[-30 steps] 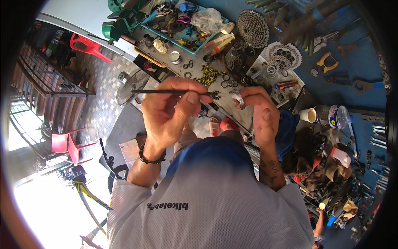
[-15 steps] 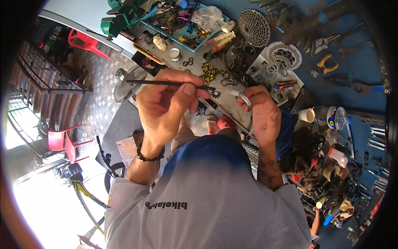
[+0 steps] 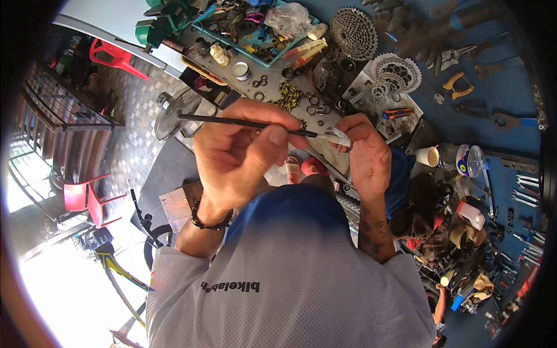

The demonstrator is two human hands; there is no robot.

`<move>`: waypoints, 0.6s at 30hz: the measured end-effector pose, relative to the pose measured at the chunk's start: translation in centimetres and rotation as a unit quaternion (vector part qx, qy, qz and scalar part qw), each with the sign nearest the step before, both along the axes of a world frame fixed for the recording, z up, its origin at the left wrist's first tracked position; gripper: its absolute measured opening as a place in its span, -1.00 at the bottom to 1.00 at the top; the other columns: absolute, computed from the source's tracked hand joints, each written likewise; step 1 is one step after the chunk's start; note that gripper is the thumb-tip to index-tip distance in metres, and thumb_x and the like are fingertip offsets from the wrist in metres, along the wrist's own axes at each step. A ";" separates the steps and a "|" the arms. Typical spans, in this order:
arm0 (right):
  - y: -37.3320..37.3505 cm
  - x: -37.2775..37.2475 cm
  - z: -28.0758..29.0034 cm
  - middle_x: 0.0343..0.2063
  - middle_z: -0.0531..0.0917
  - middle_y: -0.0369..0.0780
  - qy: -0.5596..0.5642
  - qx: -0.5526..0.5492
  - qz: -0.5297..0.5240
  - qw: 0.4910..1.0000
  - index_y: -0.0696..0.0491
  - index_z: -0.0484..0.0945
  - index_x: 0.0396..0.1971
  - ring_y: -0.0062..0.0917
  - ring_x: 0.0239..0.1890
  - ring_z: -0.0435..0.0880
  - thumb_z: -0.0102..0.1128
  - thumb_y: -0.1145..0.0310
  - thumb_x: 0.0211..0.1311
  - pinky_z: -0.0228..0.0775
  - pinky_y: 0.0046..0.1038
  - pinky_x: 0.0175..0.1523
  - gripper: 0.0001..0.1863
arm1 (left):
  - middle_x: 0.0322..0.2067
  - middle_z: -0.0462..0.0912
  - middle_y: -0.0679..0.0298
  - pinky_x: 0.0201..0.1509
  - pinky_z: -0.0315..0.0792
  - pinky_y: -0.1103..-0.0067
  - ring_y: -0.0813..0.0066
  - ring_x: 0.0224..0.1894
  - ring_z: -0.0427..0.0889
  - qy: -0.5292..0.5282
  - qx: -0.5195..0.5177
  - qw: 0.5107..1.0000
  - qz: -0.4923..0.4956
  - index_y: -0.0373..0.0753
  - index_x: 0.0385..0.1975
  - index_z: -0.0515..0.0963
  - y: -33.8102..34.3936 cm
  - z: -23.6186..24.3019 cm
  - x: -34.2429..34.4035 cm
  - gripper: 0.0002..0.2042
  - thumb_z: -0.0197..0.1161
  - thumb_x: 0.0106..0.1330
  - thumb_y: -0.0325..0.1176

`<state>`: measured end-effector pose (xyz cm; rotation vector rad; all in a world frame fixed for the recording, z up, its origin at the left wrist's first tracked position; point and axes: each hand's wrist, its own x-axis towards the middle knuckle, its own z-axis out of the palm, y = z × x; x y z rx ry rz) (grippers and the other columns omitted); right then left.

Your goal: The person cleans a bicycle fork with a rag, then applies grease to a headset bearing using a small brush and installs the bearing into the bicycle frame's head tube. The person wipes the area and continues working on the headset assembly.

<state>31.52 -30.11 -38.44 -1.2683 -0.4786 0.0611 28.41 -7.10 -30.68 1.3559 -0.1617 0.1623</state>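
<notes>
Left hand [image 3: 235,159] gripping a thin dark brush [image 3: 212,119] between thumb and fingers, pale tip pointing right. Right hand [image 3: 370,156] pinching a shiny ring [image 3: 341,140] with whitish stuff on it, fingertips on its right side. Brush tip right at the ring; can't tell if touching. Both things held up over the bench [image 3: 274,75], in front of the torso. On the bench beyond: yellow-and-black chain [image 3: 290,97], round tin [image 3: 241,71], blue tray [image 3: 268,65] full of small parts.
</notes>
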 end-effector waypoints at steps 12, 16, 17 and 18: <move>0.1 0.3 -0.5 0.00 0.48 -0.01 0.015 0.100 0.081 0.992 0.28 0.50 -0.15 -0.42 -0.04 0.51 -0.34 -0.33 0.55 0.32 -0.34 0.18 -0.17 | -0.18 0.73 0.02 -0.18 0.61 0.60 0.38 -0.20 0.79 -0.052 0.011 0.999 0.011 -0.56 -0.12 0.63 0.0 -0.3 -0.2 -0.83 0.19 0.45 -0.56; 0.2 0.1 -0.7 0.07 0.47 0.01 0.077 0.179 0.100 0.976 0.32 0.47 -0.03 -0.42 -0.01 0.51 -0.38 -0.34 0.57 0.32 -0.33 0.19 -0.13 | -0.18 0.73 0.03 -0.13 0.63 0.55 0.33 -0.19 0.79 -0.055 0.056 0.997 0.026 -0.54 -0.11 0.64 0.0 -0.4 0.0 -0.84 0.22 0.42 -0.59; 0.2 0.0 -0.7 0.09 0.47 0.01 0.083 0.186 0.096 0.974 0.32 0.47 0.00 -0.42 0.00 0.51 -0.39 -0.34 0.57 0.32 -0.33 0.19 -0.13 | -0.18 0.73 0.03 -0.12 0.63 0.54 0.33 -0.19 0.79 -0.071 0.038 0.996 0.037 -0.54 -0.12 0.65 0.2 -0.3 0.1 -0.84 0.23 0.41 -0.60; 0.2 0.0 -0.8 0.10 0.47 0.00 0.087 0.199 0.101 0.971 0.32 0.47 0.02 -0.43 0.00 0.52 -0.39 -0.35 0.56 0.32 -0.34 0.20 -0.12 | -0.21 0.74 0.03 -0.12 0.62 0.54 0.34 -0.21 0.79 -0.071 0.023 0.996 0.044 -0.53 -0.12 0.65 0.2 -0.4 0.1 -0.84 0.24 0.37 -0.61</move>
